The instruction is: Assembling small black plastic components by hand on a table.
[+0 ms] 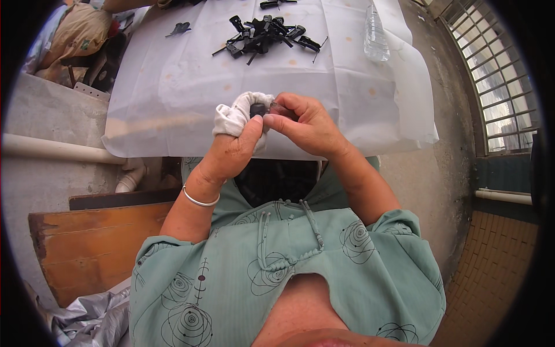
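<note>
Just beyond the table's near edge, my left hand [234, 153] is closed around a bunched white cloth [232, 120]. A small black part [258, 109] shows between the cloth and my left thumb. My right hand [312, 124] meets it from the right, thumb and fingers curled together in a pinch beside the part's end. What sits inside the right-hand pinch is mostly hidden by the fingers. Farther back on the table lies a heap of small black plastic parts [267, 36], some with thin stems sticking out.
White plastic sheeting covers the table [173, 87]. A clear bottle [376, 36] lies at the far right, and a few more black pieces [179, 29] rest far left. Left of the table are a pipe [58, 148], a wooden board [98, 243] and sacks [81, 34]. A barred window [491, 69] is at right.
</note>
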{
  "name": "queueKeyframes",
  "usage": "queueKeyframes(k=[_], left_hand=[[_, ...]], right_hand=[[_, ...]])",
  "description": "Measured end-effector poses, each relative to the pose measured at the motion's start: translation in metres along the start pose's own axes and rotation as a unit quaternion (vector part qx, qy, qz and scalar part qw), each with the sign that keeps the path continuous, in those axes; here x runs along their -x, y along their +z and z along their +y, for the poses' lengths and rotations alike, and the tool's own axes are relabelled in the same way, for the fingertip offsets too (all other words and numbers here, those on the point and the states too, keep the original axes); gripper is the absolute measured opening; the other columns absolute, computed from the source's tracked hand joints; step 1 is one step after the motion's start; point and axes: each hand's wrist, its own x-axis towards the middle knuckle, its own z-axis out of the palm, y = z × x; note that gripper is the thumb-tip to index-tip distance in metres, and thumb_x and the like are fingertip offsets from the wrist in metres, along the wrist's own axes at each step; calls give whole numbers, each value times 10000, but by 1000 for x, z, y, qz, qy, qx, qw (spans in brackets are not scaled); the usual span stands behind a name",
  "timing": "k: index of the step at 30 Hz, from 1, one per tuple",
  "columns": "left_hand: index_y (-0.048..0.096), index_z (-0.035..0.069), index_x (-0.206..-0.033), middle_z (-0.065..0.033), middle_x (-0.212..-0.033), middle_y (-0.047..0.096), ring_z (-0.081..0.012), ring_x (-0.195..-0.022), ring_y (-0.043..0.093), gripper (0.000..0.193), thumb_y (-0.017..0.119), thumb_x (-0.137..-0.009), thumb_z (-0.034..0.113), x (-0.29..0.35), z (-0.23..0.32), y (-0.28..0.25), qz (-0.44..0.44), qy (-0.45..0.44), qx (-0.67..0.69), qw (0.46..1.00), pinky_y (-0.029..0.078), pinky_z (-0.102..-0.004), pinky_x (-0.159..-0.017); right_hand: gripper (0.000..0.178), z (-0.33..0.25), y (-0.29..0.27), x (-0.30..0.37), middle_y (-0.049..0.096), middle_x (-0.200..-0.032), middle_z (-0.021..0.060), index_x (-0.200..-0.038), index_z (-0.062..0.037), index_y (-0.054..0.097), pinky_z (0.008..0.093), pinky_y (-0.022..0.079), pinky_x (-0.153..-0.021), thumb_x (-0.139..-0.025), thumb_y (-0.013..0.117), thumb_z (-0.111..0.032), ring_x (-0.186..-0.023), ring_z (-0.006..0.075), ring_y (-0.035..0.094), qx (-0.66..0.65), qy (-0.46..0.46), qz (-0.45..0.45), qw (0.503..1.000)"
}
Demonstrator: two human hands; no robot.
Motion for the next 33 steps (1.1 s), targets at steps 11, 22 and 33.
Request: queueKeyframes(k=[11,22,33], left_hand=[[473,-23,-1014,-128,-766,537,-210,-668,511,230,425,-804,57,-5,-13,8,115,181,-325,921,447,-307,-657],[518,20,-1161,-185,-1038,569,-328,-956,547,372,553,-812,144,4,-8,-17,-68,93,-504,856,440,-340,-864],[438,-59,-1180,-144,-1043,552,-126,-662,595,347,524,-871,75,-10,-7,5,156,137,-216,954,490,-237,-587]], right_hand=[[218,-2,10,-5,460,-573,87,-719,7,534,289,380,-528,-883,504,-134,-550,130,400,158,-30,6,987],[194,18,-96,-79,628,-850,179,-972,-67,579,443,477,-716,-848,519,-204,-800,334,607,616,87,208,755],[74,0,-22,-13,510,-647,82,-849,-91,557,370,465,-512,-777,540,-94,-584,264,568,609,-145,73,776]])
